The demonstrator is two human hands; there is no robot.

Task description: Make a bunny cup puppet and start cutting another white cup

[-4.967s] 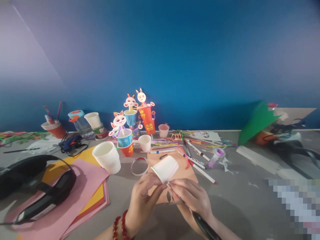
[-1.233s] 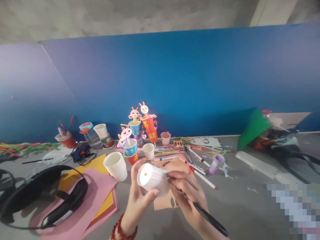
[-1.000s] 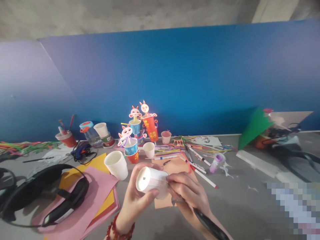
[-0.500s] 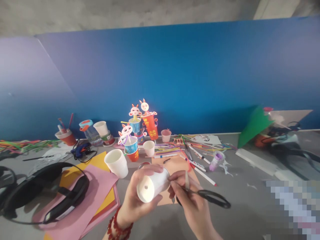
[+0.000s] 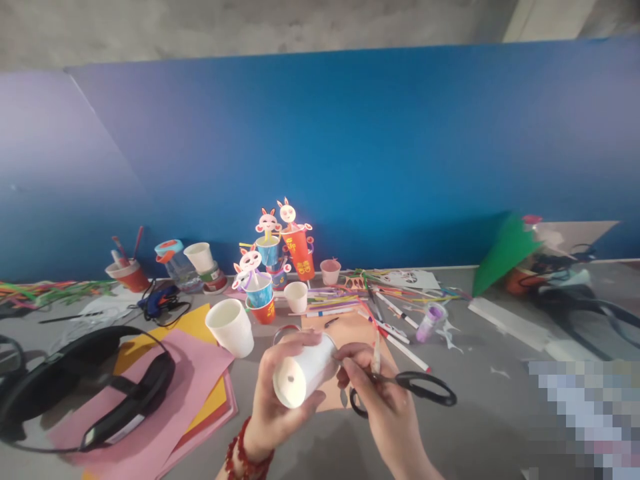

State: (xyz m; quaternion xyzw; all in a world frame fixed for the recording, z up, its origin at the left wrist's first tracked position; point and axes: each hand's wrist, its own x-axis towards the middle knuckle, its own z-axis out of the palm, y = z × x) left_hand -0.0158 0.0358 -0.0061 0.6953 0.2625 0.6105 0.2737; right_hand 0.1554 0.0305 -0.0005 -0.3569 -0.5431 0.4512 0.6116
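Observation:
My left hand (image 5: 280, 400) is wrapped round a white paper cup (image 5: 317, 365) that lies tilted, one round end facing me. A small dark hole shows in the middle of that end. My right hand (image 5: 383, 400) grips a pair of scissors (image 5: 427, 389) with black handles, the blades spread apart. One blade points up beside my fingers. The other is mostly covered by my fingertips, which are close against the cup's far right end. Whether the blade touches the cup there I cannot tell. Beneath both hands lies an orange-brown sheet (image 5: 325, 399).
A white cup (image 5: 230, 327) stands left of my hands, near pink paper (image 5: 195, 367) and a black headset (image 5: 125, 393). Behind are decorated rabbit cups (image 5: 260, 291), a small white cup (image 5: 296, 297) and several markers (image 5: 407, 350). A purple jar (image 5: 430, 323) stands right; a blue partition (image 5: 350, 153) rises behind.
The view has shifted slightly. My right hand has turned the scissors a little, and the lower handle loop shows more. Both hands keep their hold.

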